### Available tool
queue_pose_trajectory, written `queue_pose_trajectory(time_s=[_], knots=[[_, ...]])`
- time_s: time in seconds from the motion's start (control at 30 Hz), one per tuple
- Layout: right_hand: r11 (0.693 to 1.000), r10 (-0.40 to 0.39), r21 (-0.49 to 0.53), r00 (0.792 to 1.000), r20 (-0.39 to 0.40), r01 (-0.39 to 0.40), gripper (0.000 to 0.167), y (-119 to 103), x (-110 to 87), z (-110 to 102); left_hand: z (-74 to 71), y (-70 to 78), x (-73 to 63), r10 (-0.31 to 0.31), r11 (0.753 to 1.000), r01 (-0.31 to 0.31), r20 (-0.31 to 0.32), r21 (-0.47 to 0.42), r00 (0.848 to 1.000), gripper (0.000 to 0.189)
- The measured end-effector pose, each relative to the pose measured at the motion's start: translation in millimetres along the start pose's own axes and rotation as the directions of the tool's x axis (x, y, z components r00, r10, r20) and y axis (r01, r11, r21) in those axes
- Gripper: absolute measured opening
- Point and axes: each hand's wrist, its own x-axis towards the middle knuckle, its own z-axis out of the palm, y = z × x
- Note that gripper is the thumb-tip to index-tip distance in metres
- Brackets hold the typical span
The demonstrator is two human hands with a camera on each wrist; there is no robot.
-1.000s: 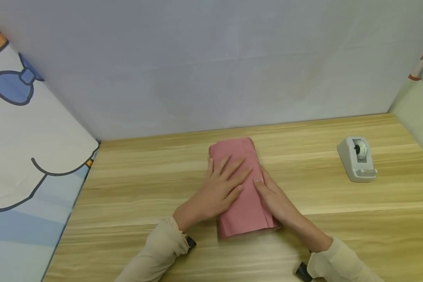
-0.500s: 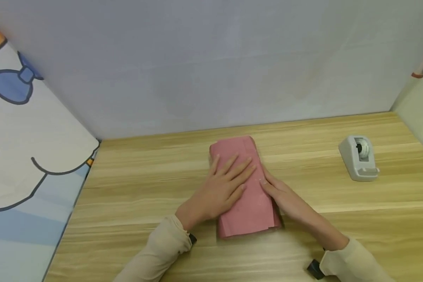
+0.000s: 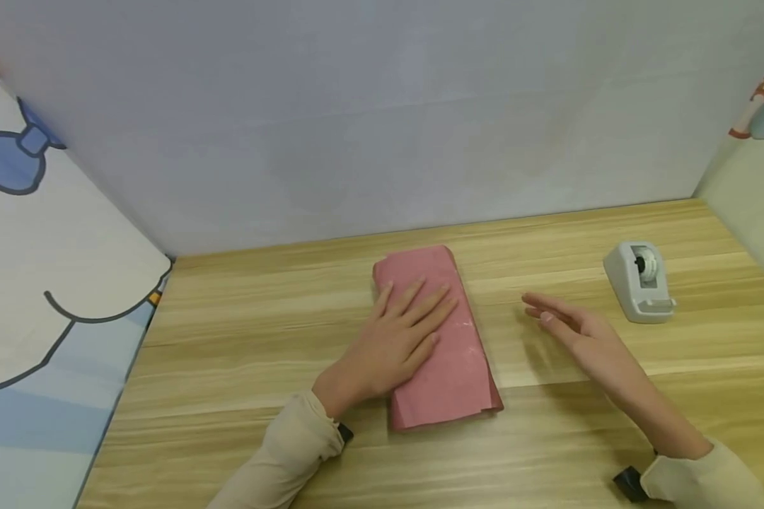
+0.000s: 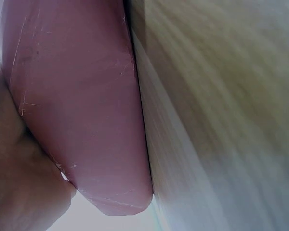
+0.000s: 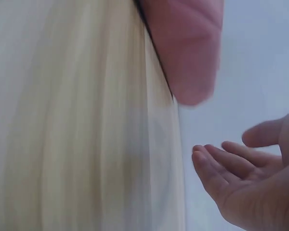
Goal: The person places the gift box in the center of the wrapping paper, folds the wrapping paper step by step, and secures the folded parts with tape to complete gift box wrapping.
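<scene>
Head view: a tape roll (image 3: 649, 264) is held in the dispenser (image 3: 641, 295), right of the packet (image 3: 453, 360), which is laid on the table (image 3: 261, 332) under the spread left hand (image 3: 385, 346); the right hand (image 3: 592, 343) has been withdrawn from the packet's side. Left wrist: the packet is touched from above. Right wrist: thumb (image 5: 267, 134) and fingers (image 5: 238, 162) are held apart, nothing gripped
</scene>
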Motion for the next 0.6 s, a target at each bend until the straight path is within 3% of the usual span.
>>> queue_pose_trajectory(time_s=[0.13, 0.3, 0.43, 0.6], knots=[[0.993, -0.035, 0.105, 0.984, -0.173, 0.053, 0.042, 16.8, -7.3, -25.1, -0.6, 0.8, 0.1, -0.002, 1.0, 0.002, 0.004, 0.0, 1.0, 0.057], [0.989, 0.023, 0.147, 0.93, -0.367, 0.034, 0.028, 31.9, -16.0, -56.3, -0.3, 0.9, -0.1, -0.001, 1.0, 0.001, 0.002, 0.011, 1.0, 0.057], [0.994, 0.084, 0.105, 0.888, -0.453, -0.04, 0.022, 40.1, -21.9, -75.7, 0.3, 0.5, -0.1, 0.003, 1.0, -0.003, -0.007, 0.011, 1.0, 0.057], [0.99, 0.14, 0.082, 0.852, -0.505, -0.114, 0.017, 51.8, -23.6, -91.4, -0.6, 0.5, -0.2, 0.008, 1.0, -0.008, -0.011, 0.002, 1.0, 0.057]])
